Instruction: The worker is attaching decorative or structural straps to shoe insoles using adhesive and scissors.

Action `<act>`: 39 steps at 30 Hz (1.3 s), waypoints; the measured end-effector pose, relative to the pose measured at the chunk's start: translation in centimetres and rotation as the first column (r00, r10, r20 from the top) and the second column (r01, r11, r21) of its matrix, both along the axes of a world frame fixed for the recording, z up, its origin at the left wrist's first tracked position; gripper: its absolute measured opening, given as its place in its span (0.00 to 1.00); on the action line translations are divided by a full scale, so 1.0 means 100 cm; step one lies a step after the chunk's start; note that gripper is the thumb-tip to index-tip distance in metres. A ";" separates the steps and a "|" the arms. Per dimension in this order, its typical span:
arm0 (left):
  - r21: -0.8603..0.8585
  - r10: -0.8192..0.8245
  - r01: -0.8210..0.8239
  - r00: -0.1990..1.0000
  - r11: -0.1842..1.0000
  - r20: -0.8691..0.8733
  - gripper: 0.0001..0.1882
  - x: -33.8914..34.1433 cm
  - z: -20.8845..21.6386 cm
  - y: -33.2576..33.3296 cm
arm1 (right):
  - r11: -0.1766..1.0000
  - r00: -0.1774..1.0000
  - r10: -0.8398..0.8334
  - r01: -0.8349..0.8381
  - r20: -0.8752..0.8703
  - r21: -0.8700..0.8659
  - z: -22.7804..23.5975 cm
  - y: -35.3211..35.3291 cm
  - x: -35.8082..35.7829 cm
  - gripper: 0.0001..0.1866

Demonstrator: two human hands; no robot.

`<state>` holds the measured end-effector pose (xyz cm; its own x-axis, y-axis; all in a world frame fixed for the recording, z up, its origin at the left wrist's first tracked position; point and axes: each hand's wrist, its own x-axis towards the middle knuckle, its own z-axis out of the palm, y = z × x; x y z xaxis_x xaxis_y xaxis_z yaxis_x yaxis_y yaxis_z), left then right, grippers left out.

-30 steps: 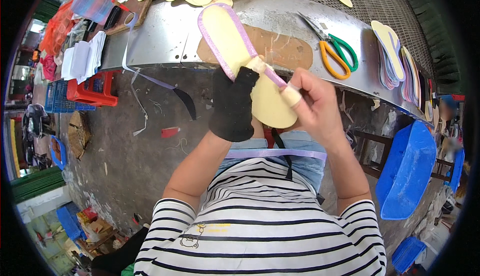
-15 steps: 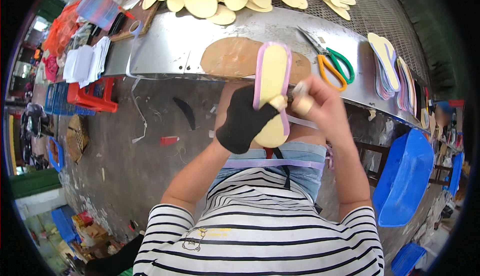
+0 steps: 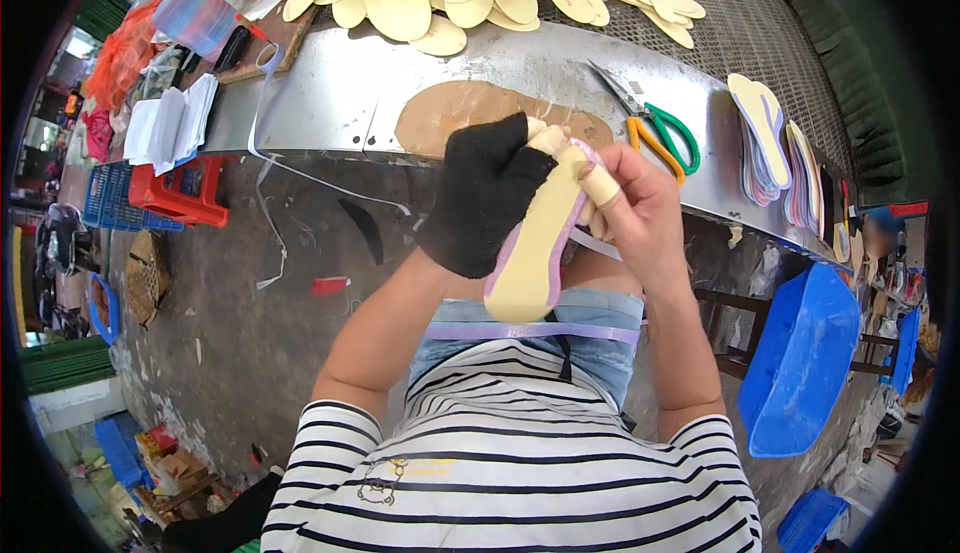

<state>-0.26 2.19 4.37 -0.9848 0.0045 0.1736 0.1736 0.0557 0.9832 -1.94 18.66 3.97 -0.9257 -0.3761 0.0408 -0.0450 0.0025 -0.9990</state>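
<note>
A cream shoe insole (image 3: 537, 248) with a lilac strip along its edge slants over my lap, in front of the bench edge. My left hand (image 3: 488, 193), in a black fingerless glove, is closed round its upper left side. Tape covers some fingertips. My right hand (image 3: 640, 203), bare with a taped thumb, has its fingers closed on the insole's upper right edge. Part of the far end is hidden by the fingers. On the metal bench beyond lies a brown sole-shaped piece (image 3: 440, 118). To its right rest scissors (image 3: 655, 128) with green and orange handles.
Cream insoles (image 3: 440, 38) are heaped at the far side on dark mesh. More insoles (image 3: 765, 143) stand stacked at the bench's right. A red stool (image 3: 195, 193) and a white strip (image 3: 330, 183) are at left. A blue tub (image 3: 800, 363) stands at right.
My right hand has come in from beside the insole and now grips its edge. The left hand has shifted up toward the far end. The insole has tilted, its near end swinging left.
</note>
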 end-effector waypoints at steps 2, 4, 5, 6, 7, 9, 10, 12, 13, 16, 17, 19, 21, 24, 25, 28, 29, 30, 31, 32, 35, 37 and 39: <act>0.030 -0.009 0.011 0.999 1.000 -0.037 0.09 -0.003 -0.009 0.000 | 0.998 0.997 -0.006 0.011 -0.083 0.068 -0.005 0.001 -0.001 0.07; 0.060 -0.028 0.032 0.997 0.998 -0.068 0.09 -0.005 -0.010 -0.001 | 0.990 0.967 0.005 0.031 -0.254 0.138 -0.008 0.002 -0.001 0.07; -0.038 -0.051 0.050 0.998 0.998 -0.027 0.08 -0.006 -0.007 -0.002 | 0.990 0.968 0.006 0.029 -0.252 0.136 -0.011 0.000 0.001 0.07; -0.138 -0.068 0.069 0.998 0.988 0.011 0.08 -0.008 -0.003 -0.004 | 1.000 0.987 0.026 -0.028 -0.158 -0.004 -0.014 -0.004 0.002 0.07; -0.142 -0.064 0.064 0.998 0.988 0.007 0.08 -0.008 -0.005 -0.004 | 0.986 0.996 0.062 -0.071 -0.065 -0.149 -0.018 -0.006 0.004 0.07; -0.007 0.007 -0.008 0.992 1.000 -0.129 0.10 -0.011 -0.015 -0.003 | 0.992 0.983 0.128 -0.126 -0.130 0.021 -0.027 -0.004 0.007 0.05; -0.011 0.007 -0.009 0.992 1.000 -0.129 0.10 -0.012 -0.019 -0.004 | 0.995 0.981 0.097 -0.092 -0.171 0.037 -0.027 -0.008 0.009 0.05; 0.290 -0.034 0.015 0.998 0.957 0.059 0.11 -0.012 -0.022 -0.005 | 0.995 0.983 0.101 -0.104 -0.152 -0.014 -0.023 -0.008 0.011 0.05; 0.448 -0.141 0.059 0.978 0.892 0.151 0.13 -0.013 -0.017 -0.006 | 0.992 0.985 0.105 -0.114 -0.134 -0.060 -0.022 -0.007 0.012 0.06; 0.461 -0.254 0.140 0.947 0.876 0.196 0.14 -0.006 -0.013 0.002 | 0.918 0.923 0.333 -0.272 0.192 -0.288 -0.026 0.003 0.011 0.06; 0.508 -0.232 0.123 0.960 0.852 0.156 0.10 -0.005 -0.027 0.002 | 0.888 0.907 0.389 -0.323 0.161 -0.328 -0.033 0.004 0.008 0.06; 0.505 -0.184 0.105 0.977 0.857 0.110 0.07 -0.003 -0.026 0.002 | 0.861 0.856 0.475 -0.402 0.207 -0.313 -0.033 0.003 0.009 0.08; 0.410 -0.148 0.108 0.987 0.906 0.065 0.03 -0.005 -0.021 -0.004 | 0.965 0.936 0.247 -0.216 0.251 -0.147 -0.032 -0.001 0.004 0.10; 0.062 -0.143 0.135 0.979 0.989 0.148 0.04 -0.004 -0.008 -0.007 | 0.961 0.950 0.226 -0.181 0.216 -0.209 -0.014 0.015 -0.010 0.11; 0.092 -0.102 0.091 0.986 0.992 0.129 0.05 -0.003 -0.010 -0.004 | 0.962 0.950 0.221 -0.176 0.221 -0.207 -0.011 0.012 -0.011 0.11; 0.333 -0.090 0.056 0.992 0.941 0.088 0.06 0.000 -0.018 0.006 | 0.997 0.952 0.061 -0.047 -0.300 0.053 -0.006 0.002 -0.012 0.12; 0.336 -0.088 0.054 0.992 0.940 0.088 0.06 -0.001 -0.021 0.005 | 0.999 0.959 0.012 -0.001 -0.285 0.037 -0.005 0.002 -0.012 0.11; 0.174 -0.063 0.063 0.998 0.983 -0.004 0.07 0.001 -0.024 0.003 | 0.999 0.964 -0.037 0.044 -0.264 0.023 -0.005 0.001 -0.010 0.10; 0.006 -0.053 0.054 0.994 0.999 -0.098 0.09 0.002 -0.026 0.002 | 0.998 0.987 -0.061 0.058 -0.152 -0.019 -0.006 -0.002 -0.008 0.10; 0.008 -0.048 0.049 0.995 0.999 -0.092 0.09 0.001 -0.026 0.003 | 0.998 0.988 -0.055 0.053 -0.146 -0.017 -0.009 -0.003 -0.006 0.10; 0.257 0.061 -0.066 0.998 0.964 0.028 0.11 -0.010 -0.029 0.000 | 0.988 0.994 0.015 0.001 0.106 -0.152 -0.023 -0.008 -0.002 0.10; 0.239 0.002 -0.013 0.999 0.971 0.045 0.11 -0.008 -0.033 -0.002 | 0.997 0.999 -0.041 0.041 -0.010 -0.063 -0.036 0.000 -0.003 0.10; -0.104 0.001 -0.011 0.995 0.995 -0.097 0.11 -0.005 -0.037 0.003 | 0.989 0.995 -0.081 0.088 0.058 -0.119 -0.034 -0.001 -0.004 0.10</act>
<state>-0.72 2.48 0.65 -0.9635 0.0219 0.2667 0.2667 0.1581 0.9507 -2.33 18.58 0.57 -0.9560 -0.2917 0.0316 0.0030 -0.1174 -0.9931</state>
